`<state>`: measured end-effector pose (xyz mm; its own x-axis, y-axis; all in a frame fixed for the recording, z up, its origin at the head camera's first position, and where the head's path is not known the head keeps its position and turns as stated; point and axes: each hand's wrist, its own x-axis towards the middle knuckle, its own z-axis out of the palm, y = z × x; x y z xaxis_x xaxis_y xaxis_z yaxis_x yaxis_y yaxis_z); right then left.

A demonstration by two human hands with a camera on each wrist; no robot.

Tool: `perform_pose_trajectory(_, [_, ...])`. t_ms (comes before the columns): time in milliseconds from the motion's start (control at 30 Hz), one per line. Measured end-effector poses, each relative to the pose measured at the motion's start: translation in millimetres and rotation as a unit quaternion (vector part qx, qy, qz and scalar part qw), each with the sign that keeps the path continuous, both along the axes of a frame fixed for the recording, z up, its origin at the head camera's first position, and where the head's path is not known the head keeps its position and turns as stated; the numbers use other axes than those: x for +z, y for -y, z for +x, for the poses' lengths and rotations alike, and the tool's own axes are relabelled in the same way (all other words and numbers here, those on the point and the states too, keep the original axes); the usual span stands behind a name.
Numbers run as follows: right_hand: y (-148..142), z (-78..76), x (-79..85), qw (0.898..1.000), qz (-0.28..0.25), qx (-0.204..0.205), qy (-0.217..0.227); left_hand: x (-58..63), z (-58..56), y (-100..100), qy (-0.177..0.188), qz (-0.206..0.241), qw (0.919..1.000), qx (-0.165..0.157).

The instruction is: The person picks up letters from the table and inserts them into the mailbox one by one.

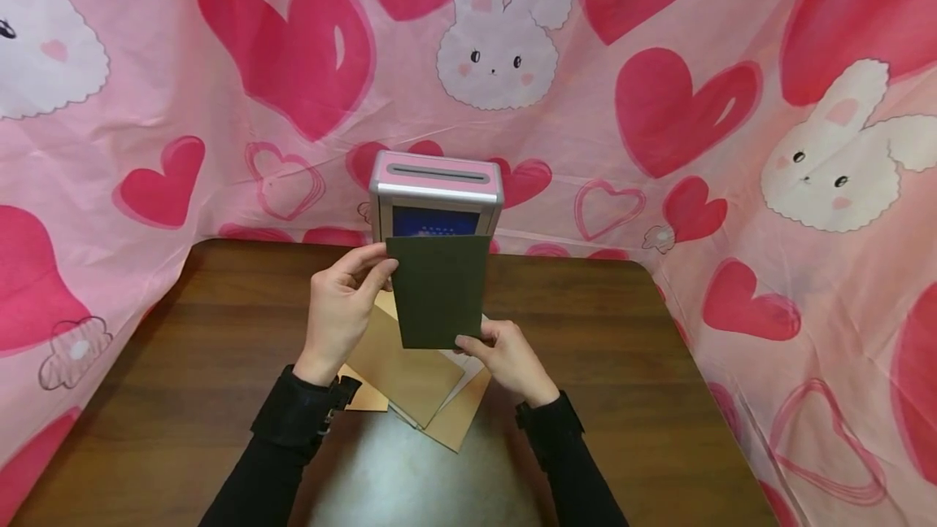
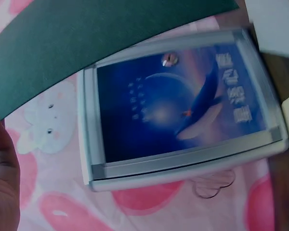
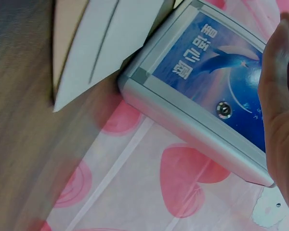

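A dark green envelope or card [image 1: 439, 291] is held up in front of a silver-and-pink slotted box [image 1: 439, 185]. My left hand [image 1: 340, 303] pinches its upper left edge between thumb and fingers. At the lower right corner, my right hand [image 1: 505, 356] grips it with the thumb in front. The left wrist view shows the green sheet [image 2: 111, 38] bowed across the box's blue front panel [image 2: 183, 101]. In the head view it covers most of that panel. A long narrow slot [image 1: 437, 174] runs along the box's top.
Below the hands lies a loose pile of tan and white envelopes [image 1: 410, 364] on the brown wooden table [image 1: 607, 397]. The box stands at the table's back edge, close to a pink cloth [image 1: 571, 120] with hearts and rabbits that hangs behind and at both sides.
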<state>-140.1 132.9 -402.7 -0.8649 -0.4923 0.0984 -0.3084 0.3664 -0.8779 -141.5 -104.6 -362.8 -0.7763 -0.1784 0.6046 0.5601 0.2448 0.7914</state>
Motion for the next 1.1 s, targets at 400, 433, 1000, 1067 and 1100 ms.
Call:
perform_pose_trajectory(400, [5.3, -26.2, 47.0, 0.995, -0.008, 0.000, -0.104, 38.0, -3.4, 4.0, -0.121, -0.084, 0.9886, 0.030])
perform_pose_trajectory(433, [5.7, -28.6, 52.3, 0.994, -0.010, 0.003, -0.113, 42.6, -4.6, 4.3, -0.132, -0.084, 0.9874, 0.027])
perform_pose_trajectory(1000, [18.3, -79.3, 131.1, 0.975, -0.060, 0.027, -0.210, 106.8, -30.2, 3.6, -0.342, -0.086, 0.9352, 0.029])
perform_pose_trajectory(1067, [21.4, -84.9, 137.4, 0.972, -0.069, 0.019, -0.224, 110.9, -34.3, 4.7, -0.350, -0.095, 0.9309, 0.040])
perform_pose_trajectory(1100, [22.8, -87.2, 140.2, 0.970, -0.069, 0.012, -0.232, 112.8, -36.1, 5.2, -0.354, -0.099, 0.9289, 0.044])
